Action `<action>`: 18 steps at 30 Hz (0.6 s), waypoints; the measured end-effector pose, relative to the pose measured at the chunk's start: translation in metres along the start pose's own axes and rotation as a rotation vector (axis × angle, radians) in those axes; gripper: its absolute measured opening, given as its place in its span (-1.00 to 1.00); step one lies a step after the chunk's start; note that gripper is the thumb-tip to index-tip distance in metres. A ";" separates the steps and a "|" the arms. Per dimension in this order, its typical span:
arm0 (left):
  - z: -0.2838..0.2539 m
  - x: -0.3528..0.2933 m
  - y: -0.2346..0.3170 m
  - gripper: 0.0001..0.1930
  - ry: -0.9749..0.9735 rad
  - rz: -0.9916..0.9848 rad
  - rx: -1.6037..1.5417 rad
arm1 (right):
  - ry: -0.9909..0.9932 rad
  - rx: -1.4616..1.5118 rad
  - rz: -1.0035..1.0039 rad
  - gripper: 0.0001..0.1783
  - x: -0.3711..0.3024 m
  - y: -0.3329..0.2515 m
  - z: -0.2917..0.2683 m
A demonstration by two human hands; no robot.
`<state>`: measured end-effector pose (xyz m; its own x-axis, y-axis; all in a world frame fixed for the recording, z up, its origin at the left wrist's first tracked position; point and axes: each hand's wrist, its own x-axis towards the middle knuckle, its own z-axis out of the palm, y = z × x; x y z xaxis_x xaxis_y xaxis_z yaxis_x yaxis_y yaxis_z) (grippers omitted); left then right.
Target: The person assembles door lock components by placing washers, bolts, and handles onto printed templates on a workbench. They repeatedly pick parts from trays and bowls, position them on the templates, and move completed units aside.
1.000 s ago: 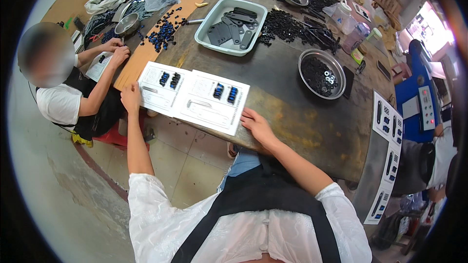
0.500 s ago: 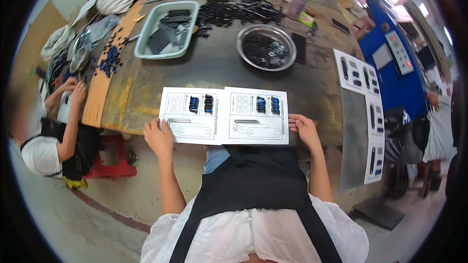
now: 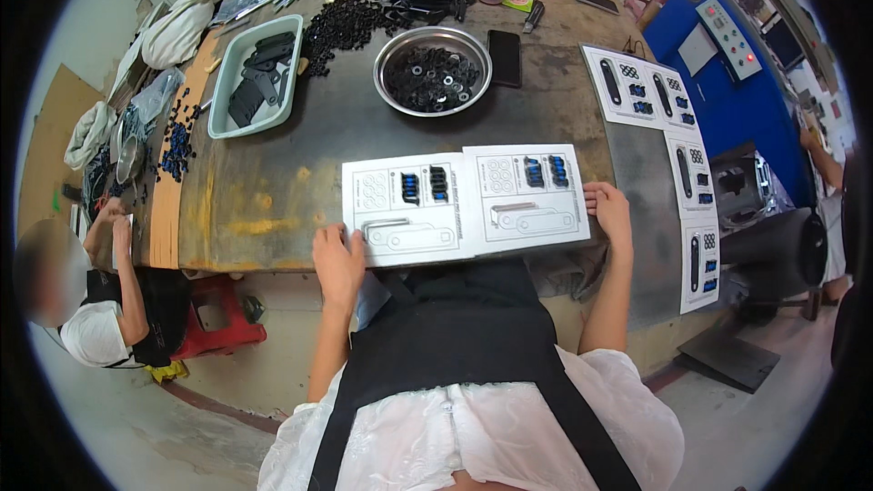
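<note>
Two white, outline-printed cards (image 3: 459,211) bearing blue and black parts (image 3: 425,185) abut at centre frame; left hand (image 3: 338,265) curls at one edge, right hand (image 3: 612,215) bends at another; pinch unclear.

On the bench (image 3: 273,186), a left card (image 3: 400,211) and right card (image 3: 526,196) lie side by side along the near edge, between the left hand (image 3: 338,265) and right hand (image 3: 610,209). Behind them, a bowl (image 3: 432,113) holds washers (image 3: 429,75). Left of it, a tub (image 3: 255,130) contains plates (image 3: 257,91). More cards (image 3: 691,176) lie far right.
</note>
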<state>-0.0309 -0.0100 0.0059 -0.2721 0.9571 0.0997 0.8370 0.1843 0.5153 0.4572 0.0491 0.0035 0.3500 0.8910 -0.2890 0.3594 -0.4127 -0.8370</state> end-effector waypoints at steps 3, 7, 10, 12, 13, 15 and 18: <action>0.003 -0.005 0.009 -0.74 -0.054 0.031 -0.036 | 0.134 -0.121 0.043 -0.68 0.004 0.005 -0.007; -0.001 0.014 0.010 -0.74 -0.103 -0.090 -0.107 | 0.248 -0.182 -0.490 -0.75 0.004 -0.073 0.042; -0.003 0.033 -0.001 -0.68 -0.096 -0.121 -0.150 | -0.116 -0.168 -0.769 -0.78 0.019 -0.160 0.120; -0.006 0.044 -0.006 -0.68 -0.040 -0.042 -0.145 | -0.146 -0.209 -0.944 -0.78 0.052 -0.192 0.176; -0.012 0.048 -0.003 -0.70 -0.012 0.021 -0.117 | -0.148 -0.339 -0.999 -0.76 0.067 -0.206 0.196; -0.022 0.052 0.010 -0.72 0.010 0.072 -0.176 | -0.197 -0.524 -1.012 -0.63 0.109 -0.201 0.226; -0.043 0.043 0.012 -0.77 0.054 0.060 -0.219 | -0.363 -0.699 -0.906 -0.46 0.125 -0.206 0.246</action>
<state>-0.0530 0.0238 0.0526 -0.2551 0.9505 0.1775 0.7311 0.0694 0.6787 0.2138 0.2916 0.0252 -0.4964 0.8656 0.0665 0.7801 0.4783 -0.4034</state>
